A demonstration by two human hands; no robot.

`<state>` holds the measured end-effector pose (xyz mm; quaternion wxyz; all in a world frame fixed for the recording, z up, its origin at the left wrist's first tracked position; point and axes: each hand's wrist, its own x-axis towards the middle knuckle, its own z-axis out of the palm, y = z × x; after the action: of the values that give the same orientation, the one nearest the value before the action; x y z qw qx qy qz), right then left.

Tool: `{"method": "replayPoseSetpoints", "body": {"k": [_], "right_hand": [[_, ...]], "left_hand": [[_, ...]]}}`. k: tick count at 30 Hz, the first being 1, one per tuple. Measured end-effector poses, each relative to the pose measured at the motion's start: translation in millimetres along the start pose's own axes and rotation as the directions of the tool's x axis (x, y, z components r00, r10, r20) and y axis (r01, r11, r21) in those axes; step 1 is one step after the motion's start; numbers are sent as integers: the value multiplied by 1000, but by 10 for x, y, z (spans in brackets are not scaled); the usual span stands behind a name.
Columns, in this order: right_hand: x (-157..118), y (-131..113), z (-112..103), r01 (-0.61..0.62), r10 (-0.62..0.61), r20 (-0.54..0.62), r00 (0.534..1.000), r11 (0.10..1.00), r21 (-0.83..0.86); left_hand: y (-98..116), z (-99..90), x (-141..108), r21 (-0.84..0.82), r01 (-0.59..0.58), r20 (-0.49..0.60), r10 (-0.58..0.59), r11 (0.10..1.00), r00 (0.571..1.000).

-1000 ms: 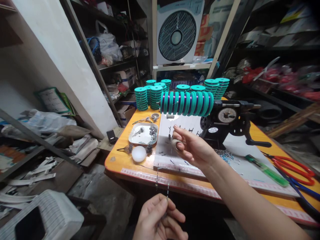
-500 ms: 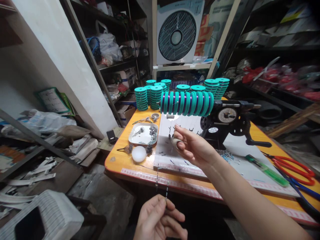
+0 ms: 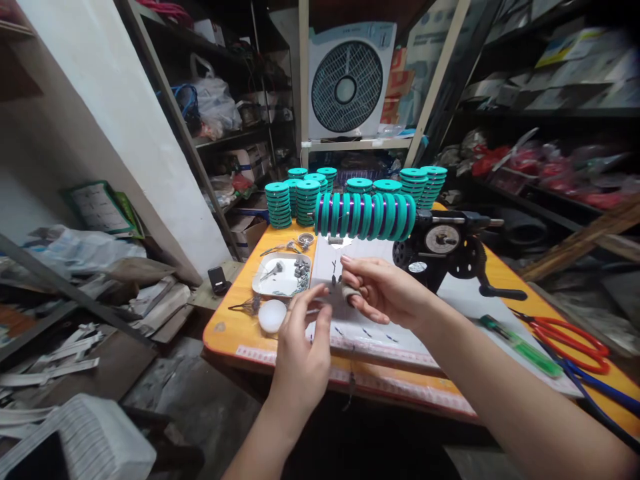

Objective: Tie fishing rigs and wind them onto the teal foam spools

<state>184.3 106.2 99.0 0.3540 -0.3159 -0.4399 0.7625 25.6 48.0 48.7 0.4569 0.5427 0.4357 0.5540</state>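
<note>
My right hand [image 3: 377, 290] is above the white board with its thumb and fingertips pinched together. A grey wrap covers one of its fingers. Below it hangs a thin line [image 3: 352, 381] with small dark pieces on it, down past the table's front edge; the pinch appears to hold this line, though the fingertips partly hide it. Close by on the left, my left hand [image 3: 304, 337] has its fingers stretched and apart from the thumb, with nothing visible in it. Beyond both hands, a row of turquoise spools [image 3: 365, 217] wound with purple sits on the shaft of a black hand-crank winder [image 3: 443, 243].
Turquoise spool stacks [image 3: 307, 200] stand at the back. A white tray [image 3: 263, 283] of small grey parts and a round white container [image 3: 273, 316] are at left. A green cutter [image 3: 523, 347] and red-handled scissors [image 3: 570, 340] lie right. A box fan [image 3: 345, 83] stands behind.
My left hand has let go of the thin beaded line and risen beside my right hand, its fingers spreading. The line's end now dangles. My right hand stays pinched; the view has shifted slightly.
</note>
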Motion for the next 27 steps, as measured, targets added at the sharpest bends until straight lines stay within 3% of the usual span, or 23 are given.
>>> {"method": "replayPoseSetpoints", "body": {"k": [4, 10, 18, 27], "right_hand": [[-18, -1, -7, 16, -16, 1, 1000, 1000, -2], [7, 119, -58, -5, 8, -42, 999, 998, 66], [32, 113, -70, -16, 25, -72, 997, 993, 117], [28, 141, -72, 5, 5, -79, 997, 992, 126]], "left_hand": [[21, 182, 242, -217, 149, 206, -104, 965, 973], [-20, 158, 120, -382, 375, 352, -242, 844, 904], [-115, 24, -196, -382, 537, 413, -381, 752, 827], [-169, 4, -310, -368, 562, 409, -413, 741, 814]]}}
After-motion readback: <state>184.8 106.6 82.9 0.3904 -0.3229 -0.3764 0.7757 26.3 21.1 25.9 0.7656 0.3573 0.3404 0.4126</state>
